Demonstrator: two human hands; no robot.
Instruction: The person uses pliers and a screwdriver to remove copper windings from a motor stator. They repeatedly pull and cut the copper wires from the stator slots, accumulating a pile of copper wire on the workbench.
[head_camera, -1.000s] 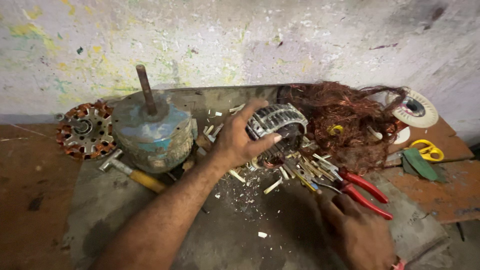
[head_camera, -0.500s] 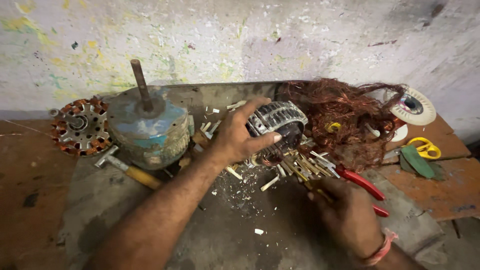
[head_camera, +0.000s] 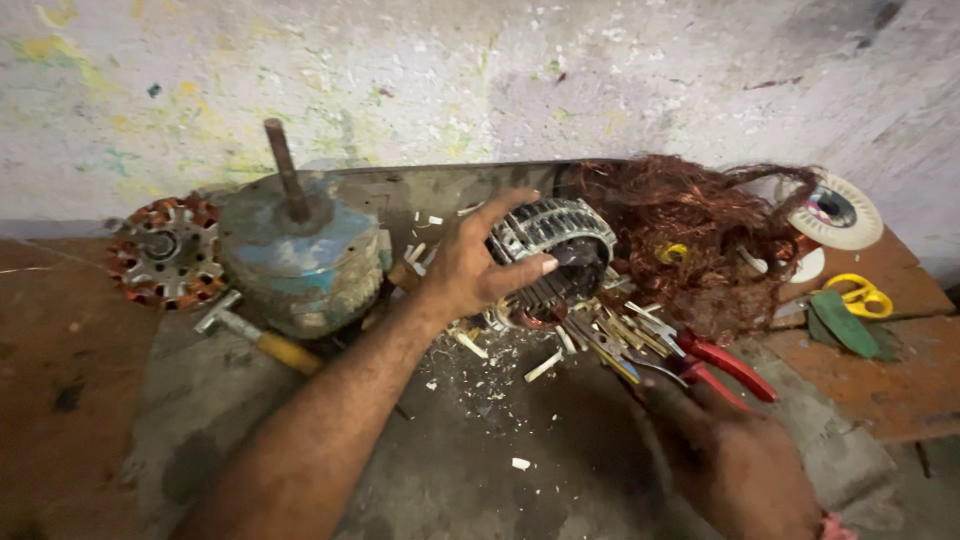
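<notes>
My left hand grips a round metal stator core that lies on a dark slab against the wall. My right hand reaches in from the lower right and closes on the red handles of a pair of pliers; the plier jaws point at the lower edge of the stator. A big tangle of reddish copper wire lies just right of the stator. White insulation strips and chips are scattered below it.
A blue motor housing with an upright shaft stands left of my arm, a hammer with a yellow handle before it. A wound stator plate lies far left. White discs, yellow scissors and a green piece sit on the right.
My right hand has moved up from the lower right and taken hold of the red-handled pliers. My left hand has kept its grip on the stator core.
</notes>
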